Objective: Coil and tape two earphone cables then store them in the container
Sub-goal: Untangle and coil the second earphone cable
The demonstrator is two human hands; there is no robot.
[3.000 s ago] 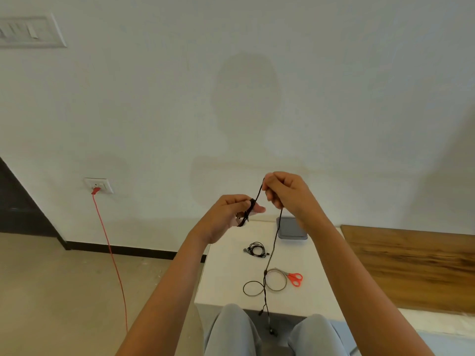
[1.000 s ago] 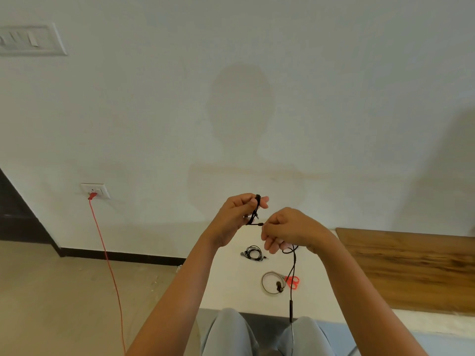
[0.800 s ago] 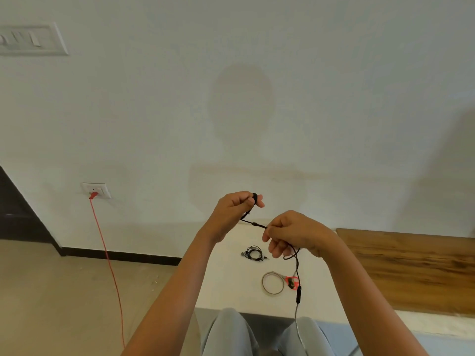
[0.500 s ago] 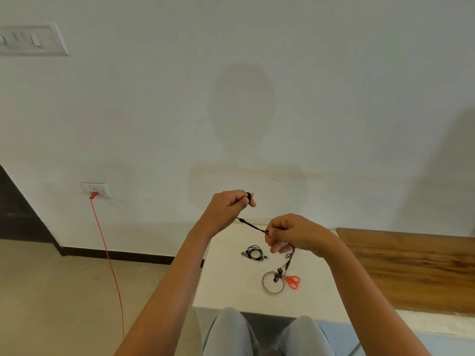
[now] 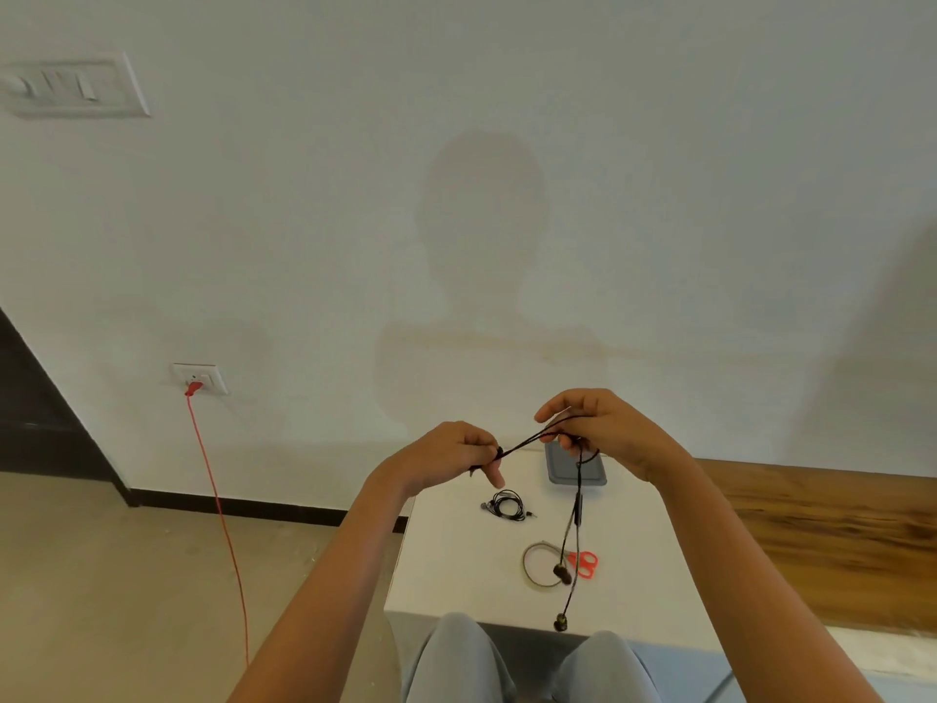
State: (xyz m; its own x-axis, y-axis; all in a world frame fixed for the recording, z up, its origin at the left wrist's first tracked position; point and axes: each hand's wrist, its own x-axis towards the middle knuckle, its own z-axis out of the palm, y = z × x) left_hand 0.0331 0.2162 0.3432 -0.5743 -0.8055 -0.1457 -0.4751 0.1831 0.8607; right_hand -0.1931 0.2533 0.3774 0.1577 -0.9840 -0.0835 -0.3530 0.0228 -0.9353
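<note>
A black earphone cable [image 5: 523, 441] stretches taut between my two hands above the white table [image 5: 456, 565]. My left hand [image 5: 451, 456] pinches the wound end of it. My right hand [image 5: 603, 431], higher and to the right, grips the cable, and the rest hangs down from it with two earbuds [image 5: 561, 621] dangling near the table's front edge. A second black earphone [image 5: 507, 504] lies coiled on the table. The grey container [image 5: 575, 471] sits at the table's back, partly hidden by my right hand.
A tape roll [image 5: 538, 565] and red-handled scissors [image 5: 585, 564] lie on the table's front part. A red cord [image 5: 218, 504] hangs from a wall socket at left. A wooden board [image 5: 831, 530] lies to the right. My knees are below the table edge.
My right hand has risen up and to the right, pulling the cable taut from my left hand, which has dropped a little. The earbuds now hang lower, in front of the tape roll.
</note>
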